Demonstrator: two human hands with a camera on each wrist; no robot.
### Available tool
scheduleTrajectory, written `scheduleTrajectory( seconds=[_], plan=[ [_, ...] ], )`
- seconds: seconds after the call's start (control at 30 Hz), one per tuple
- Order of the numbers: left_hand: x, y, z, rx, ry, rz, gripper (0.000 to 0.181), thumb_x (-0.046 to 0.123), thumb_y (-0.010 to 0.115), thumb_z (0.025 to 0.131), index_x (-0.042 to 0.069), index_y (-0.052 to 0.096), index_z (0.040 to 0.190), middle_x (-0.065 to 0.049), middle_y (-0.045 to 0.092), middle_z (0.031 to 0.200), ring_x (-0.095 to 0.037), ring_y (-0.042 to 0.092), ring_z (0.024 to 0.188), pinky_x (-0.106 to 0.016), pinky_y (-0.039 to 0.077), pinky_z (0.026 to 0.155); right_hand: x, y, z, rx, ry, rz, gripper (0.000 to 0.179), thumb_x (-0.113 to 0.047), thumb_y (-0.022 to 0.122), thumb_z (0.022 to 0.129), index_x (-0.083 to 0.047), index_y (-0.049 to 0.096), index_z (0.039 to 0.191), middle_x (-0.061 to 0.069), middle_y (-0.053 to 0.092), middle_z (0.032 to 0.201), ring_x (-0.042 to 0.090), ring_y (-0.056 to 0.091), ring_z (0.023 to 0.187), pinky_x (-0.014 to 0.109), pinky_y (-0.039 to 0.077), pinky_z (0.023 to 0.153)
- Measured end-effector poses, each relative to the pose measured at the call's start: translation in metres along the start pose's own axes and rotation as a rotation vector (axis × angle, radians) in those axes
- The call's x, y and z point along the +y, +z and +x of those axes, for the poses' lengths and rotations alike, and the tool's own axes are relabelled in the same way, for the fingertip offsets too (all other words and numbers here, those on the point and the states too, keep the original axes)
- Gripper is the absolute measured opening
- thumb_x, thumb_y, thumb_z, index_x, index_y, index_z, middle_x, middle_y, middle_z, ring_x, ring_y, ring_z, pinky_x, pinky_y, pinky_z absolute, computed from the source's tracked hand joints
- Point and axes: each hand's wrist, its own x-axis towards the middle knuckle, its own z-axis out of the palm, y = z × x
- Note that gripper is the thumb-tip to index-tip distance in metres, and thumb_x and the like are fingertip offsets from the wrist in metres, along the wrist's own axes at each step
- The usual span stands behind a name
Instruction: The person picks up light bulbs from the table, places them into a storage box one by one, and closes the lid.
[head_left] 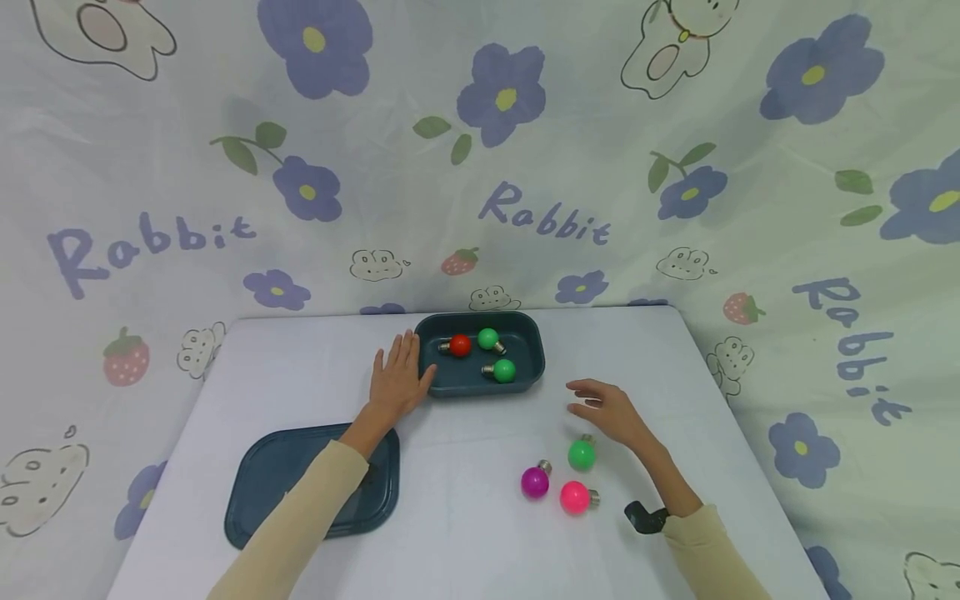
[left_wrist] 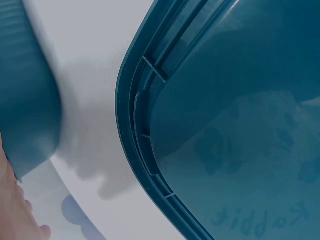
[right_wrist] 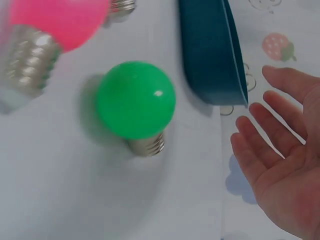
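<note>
A: What writing can be read?
B: "Rabbit" is printed three times in purple lettering [head_left: 543,215] on the white patterned cloth backdrop [head_left: 405,200]: beyond the dark teal, rounded rectangular plastic box [head_left: 487,390], to its left, and to its right. In the left wrist view the word is also reflected, reversed, in the glossy dark teal, flat, rimmed plastic lid [head_left: 386,483].

A: How are the loose bulbs laid?
B: All are placed on the white table [head_left: 450,517], nearer the wearer than the box, and fitted with silvery ridged screw bases. A glossy green globe bulb [head_left: 581,455] is seen just past the box's right end, its base turned away from the wearer. A purple globe bulb [head_left: 536,483] is set in front of that end, and a bright pink globe bulb [head_left: 575,497] beside it, slightly farther right.

A: And what is contained in the box?
B: A red globe bulb [head_left: 461,346] is held in its left half; a far green bulb [head_left: 488,338] and a near green bulb [head_left: 505,371] are lying toward its right. The lid is laid to the box's left, nearer the wearer, partly covered by a beige sleeve [head_left: 315,508].

A: How are the hands kept?
B: The left hand [head_left: 397,379] is laid against the box's left end, fingers extended, nothing grasped. The right hand [head_left: 611,410] is held right of the box, near the green globe bulb, fingers loosely bent and parted, nothing gripped.
</note>
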Motion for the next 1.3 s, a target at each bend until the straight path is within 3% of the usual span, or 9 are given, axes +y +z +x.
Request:
scheduleTrajectory(
  seconds=[0.27,0.57,0.8,1.07,1.3],
  plan=[
    [0.000,-0.001,-0.001,0.006,0.003,-0.002,0.076,0.047,0.036,0.106,-0.002,0.010,0.158,-0.019,0.006,0.165,-0.035,0.005,0.151,-0.058,0.005,0.118,0.020,-0.001,-0.038,-0.081,0.029,0.054,0.044,-0.018,0.073,0.092,0.001,0.063,0.131,0.018,0.062,0.131,0.039,0.056,0.123,0.050,0.048,0.098],
    [0.002,-0.003,-0.001,-0.008,-0.001,-0.005,0.076,0.047,0.035,0.106,-0.002,0.009,0.158,-0.018,0.004,0.165,-0.035,0.004,0.151,-0.058,0.004,0.118,0.033,0.008,-0.065,-0.079,0.054,0.060,0.046,-0.016,0.076,0.089,-0.001,0.064,0.131,0.015,0.063,0.132,0.039,0.052,0.128,0.051,0.045,0.099],
    [0.001,-0.002,-0.001,0.011,0.004,0.011,0.077,0.047,0.036,0.105,-0.003,0.011,0.158,-0.019,0.006,0.165,-0.036,0.006,0.151,-0.059,0.008,0.117,0.034,0.014,-0.074,-0.066,0.087,0.092,0.042,-0.014,0.076,0.089,-0.005,0.066,0.129,0.014,0.063,0.132,0.039,0.050,0.130,0.055,0.042,0.102],
    [0.000,-0.002,-0.001,0.011,0.004,-0.006,0.077,0.046,0.036,0.106,-0.003,0.010,0.158,-0.020,0.006,0.165,-0.036,0.005,0.151,-0.058,0.004,0.118,0.035,0.018,-0.075,-0.053,0.123,0.092,0.041,-0.011,0.076,0.088,-0.008,0.067,0.128,0.013,0.062,0.133,0.039,0.048,0.132,0.056,0.040,0.104],
    [0.000,0.000,0.000,0.010,0.002,0.003,0.077,0.047,0.036,0.106,-0.002,0.010,0.158,-0.019,0.006,0.165,-0.036,0.006,0.151,-0.059,0.007,0.117,0.034,0.019,-0.072,-0.039,0.095,0.064,0.039,-0.013,0.076,0.089,-0.006,0.067,0.127,0.014,0.062,0.133,0.040,0.049,0.130,0.057,0.042,0.103]
  ],
)
